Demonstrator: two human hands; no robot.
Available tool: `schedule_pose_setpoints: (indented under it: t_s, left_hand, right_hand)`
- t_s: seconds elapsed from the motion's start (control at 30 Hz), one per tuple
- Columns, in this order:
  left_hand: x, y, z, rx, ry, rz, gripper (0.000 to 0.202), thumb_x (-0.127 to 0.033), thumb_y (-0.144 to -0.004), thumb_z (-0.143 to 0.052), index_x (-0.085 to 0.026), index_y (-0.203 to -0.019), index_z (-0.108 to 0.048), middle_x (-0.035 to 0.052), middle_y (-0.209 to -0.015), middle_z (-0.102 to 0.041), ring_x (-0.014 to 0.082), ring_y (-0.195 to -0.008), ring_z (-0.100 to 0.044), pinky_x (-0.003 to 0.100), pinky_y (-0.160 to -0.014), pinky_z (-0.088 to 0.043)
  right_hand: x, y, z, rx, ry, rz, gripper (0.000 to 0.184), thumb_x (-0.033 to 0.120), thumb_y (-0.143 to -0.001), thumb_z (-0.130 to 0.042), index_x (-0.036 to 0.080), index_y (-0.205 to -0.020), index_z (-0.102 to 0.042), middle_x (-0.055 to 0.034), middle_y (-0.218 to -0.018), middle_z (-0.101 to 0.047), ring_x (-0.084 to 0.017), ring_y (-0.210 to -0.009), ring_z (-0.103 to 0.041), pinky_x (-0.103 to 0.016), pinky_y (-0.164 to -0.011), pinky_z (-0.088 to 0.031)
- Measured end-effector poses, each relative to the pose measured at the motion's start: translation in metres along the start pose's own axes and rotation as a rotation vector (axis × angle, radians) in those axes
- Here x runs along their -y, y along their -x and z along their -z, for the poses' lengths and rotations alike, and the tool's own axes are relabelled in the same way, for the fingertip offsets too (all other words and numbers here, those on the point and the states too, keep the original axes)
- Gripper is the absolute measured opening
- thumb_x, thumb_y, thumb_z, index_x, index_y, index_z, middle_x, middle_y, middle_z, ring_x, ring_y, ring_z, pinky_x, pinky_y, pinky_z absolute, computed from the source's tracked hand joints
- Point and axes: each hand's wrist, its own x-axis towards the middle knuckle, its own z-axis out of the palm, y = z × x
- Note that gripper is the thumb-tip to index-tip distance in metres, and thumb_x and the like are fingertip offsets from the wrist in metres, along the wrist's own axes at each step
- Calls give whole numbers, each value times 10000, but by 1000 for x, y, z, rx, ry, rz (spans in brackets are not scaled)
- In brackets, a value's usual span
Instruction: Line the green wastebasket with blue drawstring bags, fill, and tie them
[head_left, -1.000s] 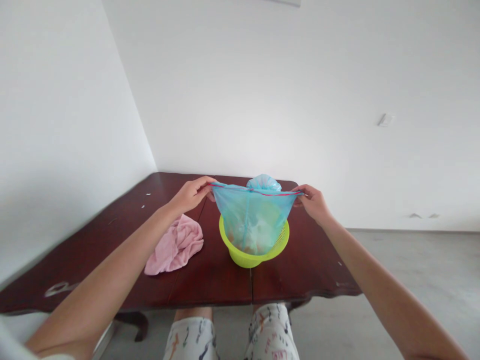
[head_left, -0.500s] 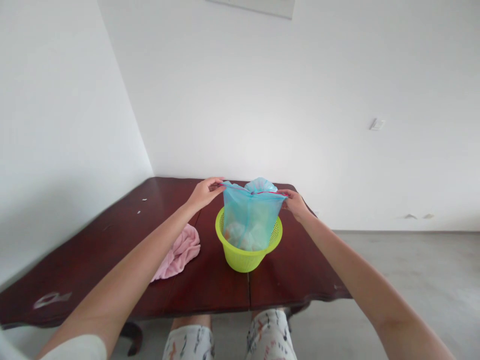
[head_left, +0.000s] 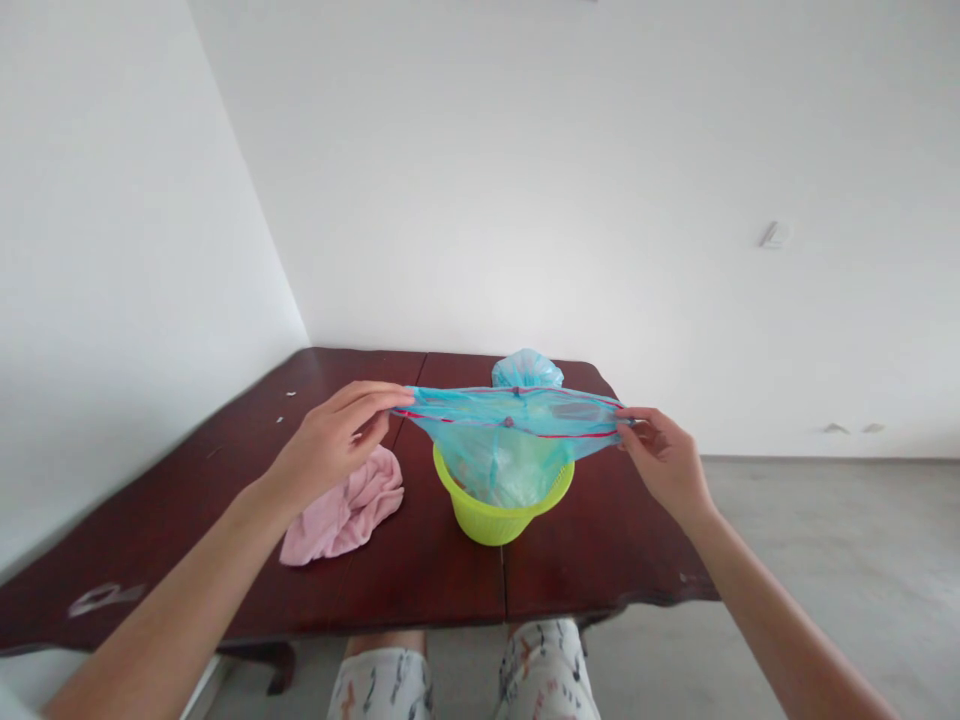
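Now, the left hand and right hand pinch a blue drawstring bag taut between them.

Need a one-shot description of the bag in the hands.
On the dark wooden table, a lime-green perforated basket sits near the middle. Over it, stretched between the left hand and right hand, is a translucent blue plastic bag with a red-trimmed opening. Its blue sets it apart from the pink towel nearby.

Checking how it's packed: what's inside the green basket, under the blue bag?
The blue plastic bag sags into the green basket; something pale shows through it. The bag covers the basket's floor, so that stays hidden.
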Motion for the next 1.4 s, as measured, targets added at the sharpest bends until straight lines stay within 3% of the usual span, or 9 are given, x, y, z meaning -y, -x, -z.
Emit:
schedule_pose_setpoints:
  t_s: [0.23, 0.37, 0.47, 0.57, 0.8, 0.97, 1.2, 1.27, 1.4]
  left_hand:
    - [-53, 94, -32, -127, 155, 247, 165, -386, -1076, -757, -390, -1207, -857, 47, -1224, -881, 363, -1200, -857, 707, -1273, -644]
    - [-53, 128, -63, -232, 320, 488, 369, -453, -1072, -798, -373, -1427, -739, 100, -1429, -841, 365, -1266, -866, 584, -1047, -785]
    - [-40, 141, -68, -138, 380, 608, 339, -545, -1072, -801, -318, -1319, -755, 103, -1257, -875, 343, -1117, -898, 532, -965, -804]
    - [-30, 145, -66, -101, 348, 643, 331, -593, -1052, -814, -278, -1111, -729, 89, -1105, -845, 310, -998, -891, 483, -914, -800]
    - [-36, 144, -58, -55, 312, 646, 335, -576, -1011, -813, -283, -1068, -660, 26, -979, -774, 260, -845, -841, 378, -767, -737]
    - [-46, 141, -47, -21, 299, 595, 436, -536, -1006, -819, -279, -845, -506, -57, -726, -539, 168, -578, -568, 266, -531, -505]
    - [-57, 127, -50, -20, 864, 769, 476, -612, -901, -1022, -267, -1007, -711, 5, -878, -770, 221, -762, -771, 362, -786, -717]
    - [-58, 126, -51, -72, 1018, 829, 517, -583, -851, -1080, -248, -1031, -729, -21, -794, -737, 182, -711, -745, 308, -748, -695]
    - [-57, 127, -53, -114, 1159, 848, 531, -624, -875, -1062, -222, -1065, -772, -107, -544, -499, 114, -551, -586, 246, -680, -635]
  right_hand:
    - [-17, 93, -22, -294, -211, -89, 477, 468, -956, -966, 333, -1342, -720, -49, -1109, -791, -242, -901, -795, -343, -678, -697]
    - [-49, 130, -33, -373, -189, -246, 335, 550, -967, -928, 285, -1100, -773, -50, -1012, -786, -233, -822, -764, -350, -674, -696]
    - [-60, 139, -35, -336, -180, -315, 371, 590, -920, -956, 273, -1012, -786, -48, -975, -765, -234, -832, -747, -360, -700, -706]
    - [-55, 139, -36, -362, -264, -341, 405, 571, -871, -1006, 282, -1007, -757, -25, -984, -734, -222, -876, -738, -375, -787, -732]
    - [-34, 143, -33, -422, -407, -302, 448, 513, -904, -1005, 290, -994, -627, -8, -1175, -723, -192, -1040, -756, -403, -980, -749]
    - [-25, 148, -22, -486, -344, -303, 468, 549, -908, -1013, 304, -1066, -647, 9, -1057, -699, -160, -866, -722, -283, -730, -704]
    - [1, 149, -23, -297, -637, -454, 521, 531, -868, -1084, 277, -1000, -649, 137, -647, -438, -33, -426, -321, -154, -383, -362]
    - [8, 147, -20, -222, -689, -478, 492, 504, -890, -1078, 274, -1046, -672, 156, -616, -409, -20, -405, -230, -131, -355, -268]
    - [15, 141, -12, -40, -765, -563, 465, 484, -897, -1080, 252, -1020, -696, 144, -611, -434, -26, -425, -249, -134, -377, -320]
